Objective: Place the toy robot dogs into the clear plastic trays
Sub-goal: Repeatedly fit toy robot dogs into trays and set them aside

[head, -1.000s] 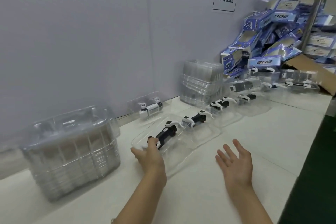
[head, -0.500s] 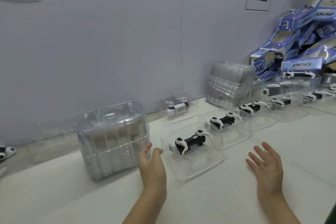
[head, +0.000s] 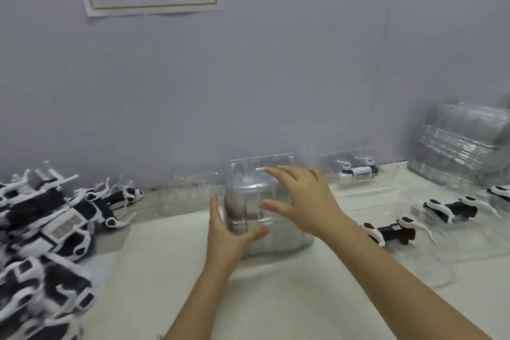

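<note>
Toy robot dogs [head: 47,229] lie in a loose black-and-white pile at the left edge of the worktop [head: 276,301], legs sticking out toward the wall. Just right of the pile, against the wall, stands a stack of clear plastic trays [head: 278,240]. The left grip [head: 229,232], a bare hand, is wide. Its fingers stand straight up along the stack's left front corner and its thumb reaches across the front face. The right grip [head: 306,199] is also wide and holds nothing. Its fingers are spread over the stack's top right edge; blur hides whether they touch.

To the right, filled trays run along the worktop, the nearest dog [head: 389,232] just beside the right forearm. Bare worktop spreads in front of the stack, between the two forearms.
</note>
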### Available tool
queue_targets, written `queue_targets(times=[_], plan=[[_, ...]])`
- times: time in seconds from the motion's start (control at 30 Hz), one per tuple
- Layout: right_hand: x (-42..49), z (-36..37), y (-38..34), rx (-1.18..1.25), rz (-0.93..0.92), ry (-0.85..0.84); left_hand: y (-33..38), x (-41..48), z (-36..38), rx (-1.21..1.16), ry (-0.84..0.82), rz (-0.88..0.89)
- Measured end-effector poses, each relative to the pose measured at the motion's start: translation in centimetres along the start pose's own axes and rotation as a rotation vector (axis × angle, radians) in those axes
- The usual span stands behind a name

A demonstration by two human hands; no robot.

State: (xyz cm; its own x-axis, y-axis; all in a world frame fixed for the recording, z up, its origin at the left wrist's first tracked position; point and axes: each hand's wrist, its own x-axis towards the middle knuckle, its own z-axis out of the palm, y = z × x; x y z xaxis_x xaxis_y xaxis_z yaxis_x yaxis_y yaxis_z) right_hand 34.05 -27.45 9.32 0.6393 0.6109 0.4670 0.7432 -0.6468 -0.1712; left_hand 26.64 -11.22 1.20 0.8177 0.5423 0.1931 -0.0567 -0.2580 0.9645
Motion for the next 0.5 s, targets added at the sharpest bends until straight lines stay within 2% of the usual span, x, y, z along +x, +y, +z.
queue_targets(times=[0.07,0.23,0.5], plan=[[1.9,0.9,0.2,-0.108,-0.030,-0.077,-0.7,0.8,0.3,-0.009,-0.038,-0.002],[5.1,0.8,0.2,-0.097,-0.141,-0.135,-2.7,0.8,-0.7,-0.102,0.049,0.010],[6.2,3.1,-4.5,-0.114,-0.330,-0.093,-3.8,0.3,-4.1,-0.142,0.119,0.030]])
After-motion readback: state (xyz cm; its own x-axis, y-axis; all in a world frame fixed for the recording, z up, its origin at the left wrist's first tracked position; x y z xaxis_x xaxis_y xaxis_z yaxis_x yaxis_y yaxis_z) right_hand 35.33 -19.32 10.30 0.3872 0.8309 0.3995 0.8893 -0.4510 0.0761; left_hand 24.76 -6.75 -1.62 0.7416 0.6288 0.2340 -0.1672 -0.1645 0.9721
